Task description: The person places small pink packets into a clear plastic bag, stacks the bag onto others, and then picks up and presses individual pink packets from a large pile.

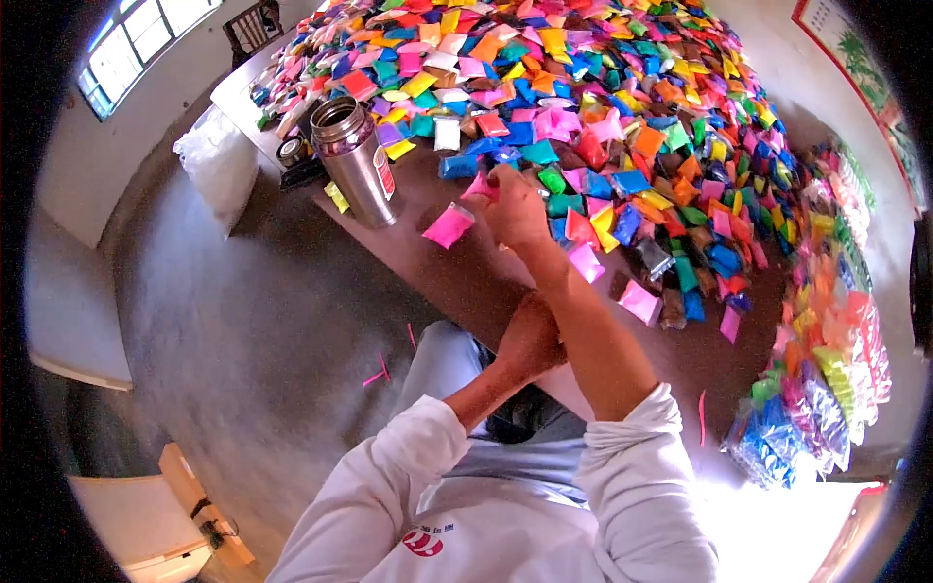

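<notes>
My right hand (517, 208) reaches over the table's near edge, its fingers closed on a small pink packet (479, 188). Just left of it, a brighter pink packet (449, 225) lies alone on the brown tabletop (418, 180). My left hand (534, 335) is lower down, close to my lap, and my right forearm crosses in front of it. Its fingers are hidden, so what it holds does not show. A big heap of small colourful packets (593, 146) spreads beyond my right hand.
An open steel flask (358, 170) stands at the table's left edge, beside a dark lid-like object (293, 150). A white plastic bag (219, 160) is left of the table. Larger clear bags of coloured packets (807, 389) pile up at the right. Pink strips (377, 372) lie on the floor.
</notes>
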The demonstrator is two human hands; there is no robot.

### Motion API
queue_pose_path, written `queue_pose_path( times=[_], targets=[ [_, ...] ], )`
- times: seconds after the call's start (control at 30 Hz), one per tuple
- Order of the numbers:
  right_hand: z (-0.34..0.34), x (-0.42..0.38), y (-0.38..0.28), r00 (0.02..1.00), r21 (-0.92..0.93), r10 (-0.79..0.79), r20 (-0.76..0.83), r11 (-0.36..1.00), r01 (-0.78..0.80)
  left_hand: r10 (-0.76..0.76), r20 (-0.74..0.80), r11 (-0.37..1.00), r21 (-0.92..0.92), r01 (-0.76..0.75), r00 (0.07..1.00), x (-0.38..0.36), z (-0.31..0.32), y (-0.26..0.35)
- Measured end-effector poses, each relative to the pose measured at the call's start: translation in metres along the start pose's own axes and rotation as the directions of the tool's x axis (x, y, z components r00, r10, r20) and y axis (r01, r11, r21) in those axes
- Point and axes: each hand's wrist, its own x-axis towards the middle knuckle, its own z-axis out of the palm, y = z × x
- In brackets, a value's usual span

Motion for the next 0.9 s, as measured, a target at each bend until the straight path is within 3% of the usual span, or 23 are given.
queue_pose_path(
  times=[0.03,0.07,0.1,0.13,0.17,0.2,0.27,0.33,0.4,0.43,0.53,0.57,0.7,0.83,0.9],
  targets=[
    [-0.008,0.0,0.0,0.995,0.236,0.088,0.05,0.967,-0.097,-0.012,0.149,0.995,0.099,-0.003,0.989,0.0,-0.004,-0.002],
    [-0.02,-0.003,0.003,0.995,0.233,0.095,0.043,0.967,-0.102,-0.035,0.294,0.981,0.193,-0.024,0.955,0.0,-0.007,-0.003],
    [-0.034,-0.011,0.012,0.985,0.403,0.087,0.147,0.905,-0.14,-0.028,0.308,0.983,0.181,-0.03,0.951,-0.003,-0.006,-0.005],
    [-0.048,-0.021,0.022,0.968,0.551,0.063,0.242,0.812,-0.191,0.04,0.142,0.99,0.128,-0.059,0.989,-0.006,-0.001,-0.008],
    [-0.06,-0.034,0.029,0.984,0.602,-0.014,0.176,0.793,-0.096,0.098,-0.034,0.992,0.076,-0.096,0.995,-0.008,0.005,-0.011],
    [-0.075,-0.048,0.037,0.985,0.586,0.009,0.17,0.803,-0.109,0.104,-0.02,0.993,0.051,-0.103,0.994,-0.01,0.006,-0.01],
    [-0.106,-0.078,0.053,0.919,0.707,0.175,0.354,0.593,-0.385,-0.07,0.016,0.997,0.025,0.069,0.997,-0.011,0.006,-0.008],
    [-0.126,-0.107,0.071,0.887,0.667,0.277,0.37,0.585,-0.461,-0.102,0.045,0.989,-0.101,0.106,0.994,-0.011,0.005,-0.008],
    [-0.14,-0.133,0.083,0.921,0.713,0.237,0.308,0.584,-0.388,-0.076,0.035,0.994,-0.071,0.079,0.996,-0.01,0.005,-0.009],
    [-0.146,-0.143,0.083,0.911,0.612,0.274,0.308,0.676,-0.41,-0.084,0.055,0.993,-0.08,0.088,0.995,-0.011,0.005,-0.01],
    [-0.148,-0.16,0.088,0.904,0.561,0.225,0.363,0.722,-0.405,-0.083,0.081,0.993,-0.082,0.09,0.993,-0.013,0.006,-0.012],
    [-0.149,-0.163,0.087,0.869,0.598,0.235,0.435,0.647,-0.474,-0.077,0.071,0.993,-0.082,0.083,0.995,-0.013,0.006,-0.012],
    [-0.149,-0.162,0.081,0.804,0.572,0.109,0.584,0.647,-0.503,-0.01,0.148,0.998,0.061,0.001,0.989,-0.007,-0.001,-0.003],
    [-0.143,-0.165,0.073,0.881,0.69,0.072,0.468,0.593,-0.415,0.059,0.125,0.994,0.085,-0.07,0.99,-0.016,0.004,-0.018],
    [-0.137,-0.167,0.075,0.879,0.75,0.085,0.469,0.487,-0.447,0.079,0.092,0.992,0.092,-0.088,0.993,-0.016,0.003,-0.02]
  ],
)
